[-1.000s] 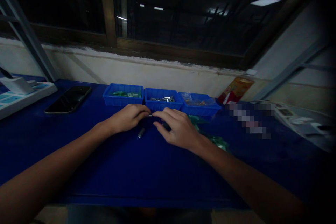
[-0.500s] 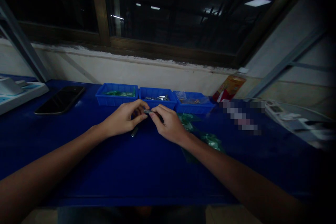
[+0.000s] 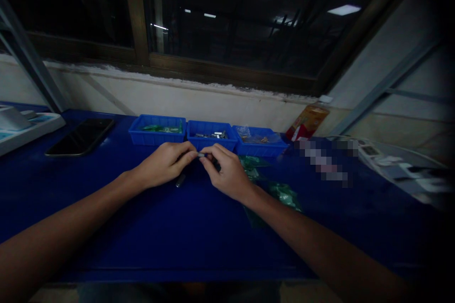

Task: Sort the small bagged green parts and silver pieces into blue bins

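Observation:
Between the fingertips of both hands is a small grey metal piece [image 3: 201, 155], mostly covered by the fingers. My left hand [image 3: 167, 163] pinches its left end, thumb and forefinger closed. On the right end, my right hand [image 3: 227, 170] is closed in a pinch too. A second small metal cylinder [image 3: 180, 180] lies on the blue table [image 3: 170, 232], just below my left hand. Green plastic bags [image 3: 284, 194] lie beside my right hand and wrist, partly hidden by the forearm.
Three blue bins stand along the wall: one with green packets [image 3: 156, 142], one with metal pieces [image 3: 213, 143], one with a clear bag and small copper-coloured parts [image 3: 261, 150]. A phone [image 3: 80, 138] and a white device [image 3: 31, 130] are left; a drink bottle [image 3: 308, 120] is at back right.
My right hand has closed from loosely spread fingers into a pinch on the metal piece. My left fingers opened somewhat, then closed on it again. The view has shifted slightly right.

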Available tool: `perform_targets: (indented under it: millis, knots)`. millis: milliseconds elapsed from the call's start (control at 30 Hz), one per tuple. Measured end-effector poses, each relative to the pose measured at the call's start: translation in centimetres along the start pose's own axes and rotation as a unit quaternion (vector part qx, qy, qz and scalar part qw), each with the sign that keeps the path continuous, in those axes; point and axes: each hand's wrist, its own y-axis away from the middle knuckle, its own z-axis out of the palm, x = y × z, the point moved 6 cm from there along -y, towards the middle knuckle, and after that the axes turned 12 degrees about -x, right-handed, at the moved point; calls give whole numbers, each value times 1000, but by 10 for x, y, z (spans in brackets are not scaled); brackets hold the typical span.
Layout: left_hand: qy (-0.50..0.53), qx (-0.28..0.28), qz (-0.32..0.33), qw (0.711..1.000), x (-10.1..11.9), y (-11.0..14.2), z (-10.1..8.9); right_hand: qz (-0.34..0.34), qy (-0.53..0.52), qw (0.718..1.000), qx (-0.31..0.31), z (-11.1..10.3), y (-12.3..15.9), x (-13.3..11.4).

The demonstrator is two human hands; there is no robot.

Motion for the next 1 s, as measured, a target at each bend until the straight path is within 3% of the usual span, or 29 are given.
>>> perform_targets:
  millis: [167,300,633,867,1000]
  knots:
    - [-4,28,32,999,1,2,-3,11,3,1000,0,0,-1,2]
    - [-32,43,19,998,1,2,-3,7,-19,1000,-10,2,-1,3]
    - [-61,47,-25,997,3,2,-8,-13,-28,996,79,-9,3,1]
    - [-38,47,-25,998,3,2,-4,-19,35,999,35,-5,3,-5]
    - [-26,43,-17,999,2,2,-3,-32,45,998,41,-4,2,-8]
